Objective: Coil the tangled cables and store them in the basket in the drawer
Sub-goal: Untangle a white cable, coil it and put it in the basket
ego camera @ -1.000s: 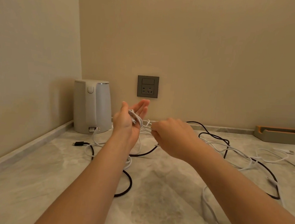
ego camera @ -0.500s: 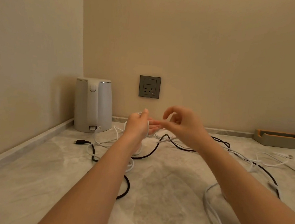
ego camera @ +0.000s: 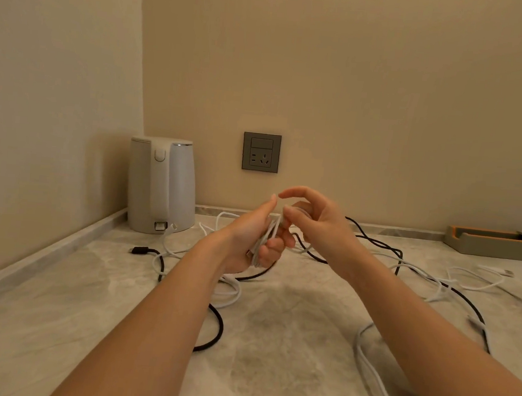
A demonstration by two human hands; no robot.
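Closing in over the last half second, the right hand [ego camera: 311,224] has drawn up against the left hand [ego camera: 243,242], and the left has rolled so that its fingers curl underneath. At far left a white kettle [ego camera: 159,185] stands in the corner of the pale marbled surface [ego camera: 286,367]; just in front of it lies the plug end of the black cable [ego camera: 220,327], which loops forward under the left forearm; a grey socket [ego camera: 261,152] sits on the wall behind. The left hand is closed round several turns of the white cable [ego camera: 264,240], thumb stretched along the top; the turns run slantwise across its palm, and a small connector tip shows at their lower end. Touching those turns from the right, the right hand pinches the same cable between thumb and curled fingers, index finger lifted and free. Thin and glossy, the white cable trails off the hands and tangles with the black one across the right half of the surface; a long white loop sweeps towards the near edge; another white lead [ego camera: 483,275] lies further right; an orange-lined tray [ego camera: 495,245] stands against the wall at far right.
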